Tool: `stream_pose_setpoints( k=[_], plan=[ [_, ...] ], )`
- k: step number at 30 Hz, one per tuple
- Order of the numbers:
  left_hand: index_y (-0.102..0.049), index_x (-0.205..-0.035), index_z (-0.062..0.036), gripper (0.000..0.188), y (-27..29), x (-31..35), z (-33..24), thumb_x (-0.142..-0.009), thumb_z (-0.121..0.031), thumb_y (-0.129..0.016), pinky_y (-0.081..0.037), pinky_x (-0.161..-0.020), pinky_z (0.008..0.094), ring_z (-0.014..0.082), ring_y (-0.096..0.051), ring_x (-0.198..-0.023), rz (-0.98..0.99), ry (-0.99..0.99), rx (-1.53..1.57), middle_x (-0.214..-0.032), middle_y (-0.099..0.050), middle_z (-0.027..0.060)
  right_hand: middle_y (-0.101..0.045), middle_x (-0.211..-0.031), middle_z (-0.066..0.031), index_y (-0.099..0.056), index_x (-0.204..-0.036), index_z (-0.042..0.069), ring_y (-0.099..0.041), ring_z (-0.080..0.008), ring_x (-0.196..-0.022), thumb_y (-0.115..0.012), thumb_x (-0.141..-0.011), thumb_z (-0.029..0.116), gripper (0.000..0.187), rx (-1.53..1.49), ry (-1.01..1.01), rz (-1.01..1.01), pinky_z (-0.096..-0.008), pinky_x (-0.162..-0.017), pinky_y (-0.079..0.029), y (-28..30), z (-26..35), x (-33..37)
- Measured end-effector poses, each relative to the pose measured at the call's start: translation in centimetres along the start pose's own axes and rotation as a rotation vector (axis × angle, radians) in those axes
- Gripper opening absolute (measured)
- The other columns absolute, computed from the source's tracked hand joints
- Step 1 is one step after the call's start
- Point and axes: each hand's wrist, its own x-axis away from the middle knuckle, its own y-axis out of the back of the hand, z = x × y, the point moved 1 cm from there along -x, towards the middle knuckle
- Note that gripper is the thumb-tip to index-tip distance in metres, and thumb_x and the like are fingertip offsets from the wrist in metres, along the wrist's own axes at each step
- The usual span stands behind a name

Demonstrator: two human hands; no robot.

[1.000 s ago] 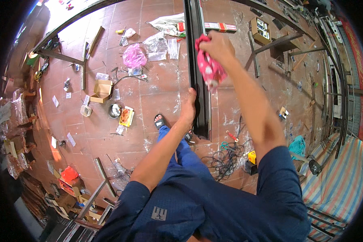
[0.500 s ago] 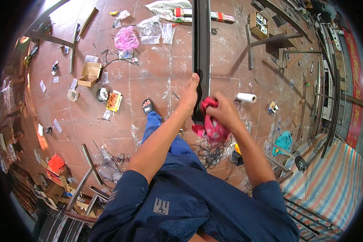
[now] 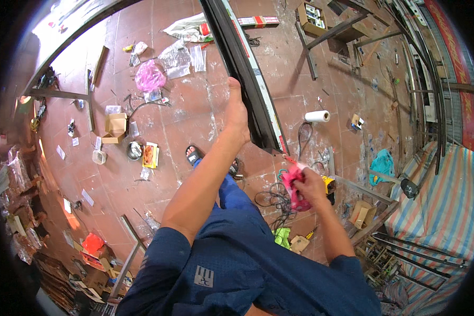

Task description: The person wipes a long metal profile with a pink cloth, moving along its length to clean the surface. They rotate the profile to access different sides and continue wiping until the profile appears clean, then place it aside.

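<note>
A long dark metal frame bar runs from the top of the view down to near my body. My left hand grips its left edge, fingers wrapped around it. Below the bar's near end, my right hand holds a pink-red rag, bunched in the fingers and apart from the bar. My blue-sleeved arms and blue trousers fill the lower middle, with one sandalled foot on the tiled floor.
The red tiled floor is littered: a pink plastic bag, clear bags, a cardboard box, a white paper roll, tangled black cables, a teal cloth. Metal bars and racks line the right side.
My right hand with the rag has come down from high on the bar to below its near end. The view has shifted, so the bar now leans left. My left hand stays on the bar.
</note>
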Motion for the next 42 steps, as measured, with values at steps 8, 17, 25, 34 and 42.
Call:
stream_pose_setpoints(
  k=[8,17,25,34,42],
  plan=[
    [-0.068,-0.117,-0.0115,0.086,-0.1,0.4,-0.9,-0.09,-0.091,-0.047,-0.063,-0.073,0.0398,0.0205,-0.072,-0.082,0.031,-0.048,-0.059,-0.094,-0.071,0.0061,-0.068,-0.087,-0.0144,-0.072,-0.106,0.0,-0.067,-0.0272,-0.075,-0.077,-0.085,0.014,0.025,-0.516,0.109,-0.205,-0.0386,-0.072,-0.054,9.0,6.9,-2.7],
    [-0.07,-0.114,-0.0097,0.082,1.0,0.3,-0.7,-0.096,-0.085,-0.045,-0.063,-0.07,0.0388,0.0211,-0.073,-0.08,-0.061,-0.048,-0.081,-0.092,-0.073,0.0071,-0.071,-0.095,-0.0135,-0.073,-0.105,0.005,-0.069,-0.0325,-0.086,-0.079,-0.086,0.021,0.025,-0.159,0.529,-0.115,-0.0403,-0.078,-0.054,11.6,15.7,-6.0],
    [-0.069,-0.117,-0.0079,0.078,6.2,-3.8,1.8,-0.099,-0.081,-0.05,-0.058,-0.078,0.0389,0.0214,-0.069,-0.085,-0.298,-0.075,-0.231,-0.101,-0.072,0.0073,-0.073,-0.097,-0.0192,-0.071,-0.101,0.009,-0.07,-0.0435,-0.095,-0.075,-0.078,0.034,0.034,0.064,0.223,0.01,-0.0532,-0.08,-0.054,6.5,20.0,-8.4],
    [-0.062,-0.139,0.0114,0.1,6.7,-2.9,1.9,-0.098,-0.079,-0.057,-0.048,-0.106,0.0409,0.0257,-0.061,-0.113,-0.283,-0.106,-0.273,-0.129,-0.068,0.0155,-0.076,-0.096,-0.0233,-0.073,-0.102,0.008,-0.073,-0.0452,-0.093,-0.077,-0.076,0.034,0.038,0.095,0.098,0.078,-0.0529,-0.082,-0.056,4.6,19.8,-9.2],
    [-0.071,-0.103,0.0053,0.088,4.7,-0.5,-0.4,-0.097,-0.081,-0.057,-0.048,-0.089,0.0392,0.0207,-0.055,-0.096,-0.454,-0.213,-0.437,-0.1,-0.064,0.0082,-0.075,-0.093,-0.024,-0.073,-0.101,0.005,-0.073,-0.0455,-0.092,-0.078,-0.075,0.034,0.039,0.071,0.096,0.109,-0.0533,-0.082,-0.056,4.2,20.8,-11.8]
  ],
)
